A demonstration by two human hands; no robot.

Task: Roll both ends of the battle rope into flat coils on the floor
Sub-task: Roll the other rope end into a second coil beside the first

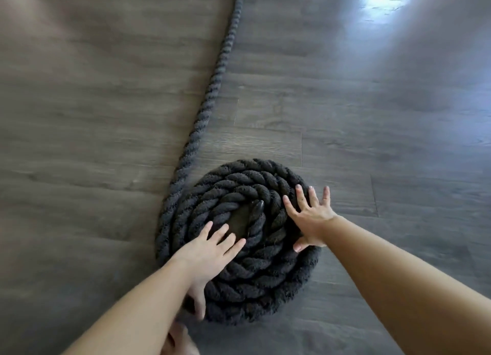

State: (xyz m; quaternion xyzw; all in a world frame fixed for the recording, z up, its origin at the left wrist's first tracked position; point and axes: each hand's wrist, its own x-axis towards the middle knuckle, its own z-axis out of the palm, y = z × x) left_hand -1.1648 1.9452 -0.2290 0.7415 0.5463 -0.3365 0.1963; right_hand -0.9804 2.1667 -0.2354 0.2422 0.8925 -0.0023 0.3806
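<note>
A thick black twisted battle rope lies wound into a flat coil on the grey wood floor, with its capped end near the middle. The straight part of the rope runs from the coil's left side away to the top of the view. My left hand lies flat on the coil's near-left turns, fingers spread, thumb down over the outer edge. My right hand presses flat on the coil's right side, fingers spread. Neither hand grips the rope.
Grey wood-look floor planks stretch all around the coil. A bright patch of reflected light shows at the top right. Part of my leg or foot shows at the bottom edge below the left arm.
</note>
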